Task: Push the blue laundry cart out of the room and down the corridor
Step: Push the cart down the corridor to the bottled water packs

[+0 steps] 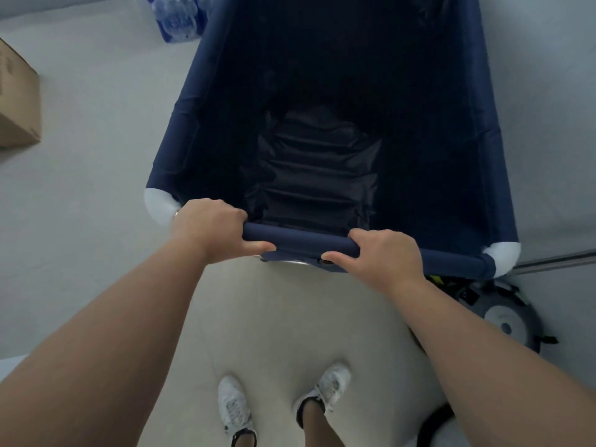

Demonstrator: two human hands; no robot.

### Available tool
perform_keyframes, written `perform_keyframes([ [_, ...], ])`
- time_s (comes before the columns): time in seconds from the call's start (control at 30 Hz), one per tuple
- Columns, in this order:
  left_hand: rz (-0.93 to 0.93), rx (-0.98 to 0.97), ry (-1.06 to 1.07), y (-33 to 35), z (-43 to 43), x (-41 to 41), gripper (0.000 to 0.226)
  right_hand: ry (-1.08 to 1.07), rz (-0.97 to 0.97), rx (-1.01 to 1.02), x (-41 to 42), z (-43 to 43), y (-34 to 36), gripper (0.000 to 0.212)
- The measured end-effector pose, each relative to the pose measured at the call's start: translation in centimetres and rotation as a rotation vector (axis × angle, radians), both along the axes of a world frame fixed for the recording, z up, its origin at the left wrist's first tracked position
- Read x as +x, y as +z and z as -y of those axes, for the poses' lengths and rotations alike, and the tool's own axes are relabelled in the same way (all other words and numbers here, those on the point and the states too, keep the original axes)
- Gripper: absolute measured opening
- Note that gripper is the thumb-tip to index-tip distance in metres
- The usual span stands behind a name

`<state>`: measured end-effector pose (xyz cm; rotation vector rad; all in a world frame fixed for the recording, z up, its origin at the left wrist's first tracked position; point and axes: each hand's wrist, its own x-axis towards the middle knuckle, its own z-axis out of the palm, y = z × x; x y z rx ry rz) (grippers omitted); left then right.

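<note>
The blue laundry cart (180, 133) fills the middle and upper part of the head view, a deep navy fabric bin with white corner joints and a dark, empty-looking inside. Its near rim is a padded blue bar (300, 241). My left hand (209, 229) is closed around the left part of that bar. Farther right on the same bar, my right hand (385, 253) also grips it, thumb underneath. Both arms reach forward from the bottom corners. My feet in white sneakers stand on the pale floor behind the cart.
A brown cardboard box (17, 101) sits at the left edge. Packs of water bottles (177, 17) lie ahead left of the cart. A round robot vacuum (506, 317) and a metal rail (554, 261) are close on the right, below the cart's corner.
</note>
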<state>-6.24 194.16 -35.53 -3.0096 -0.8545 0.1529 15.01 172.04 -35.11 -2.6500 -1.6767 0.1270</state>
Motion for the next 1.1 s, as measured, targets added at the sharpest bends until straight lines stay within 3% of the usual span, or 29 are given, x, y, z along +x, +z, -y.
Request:
perform_keyframes([
  [0.53, 0.039, 0.04, 0.066, -0.3, -6.8, 9.4, 0.082, 0.074, -0.012, -0.041, 11.7, -9.3, 0.3, 0.075],
  [0.87, 0.002, -0.078, 0.116, -0.1, -11.5, 14.7, 0.076, 0.068, -0.018, -0.249, 17.9, -16.5, 1.0, 0.028],
  [1.1, -0.012, -0.072, 0.137, -0.1, -14.6, 18.0, 0.077, 0.082, -0.051, -0.307, 21.6, -20.4, 1.7, 0.016],
])
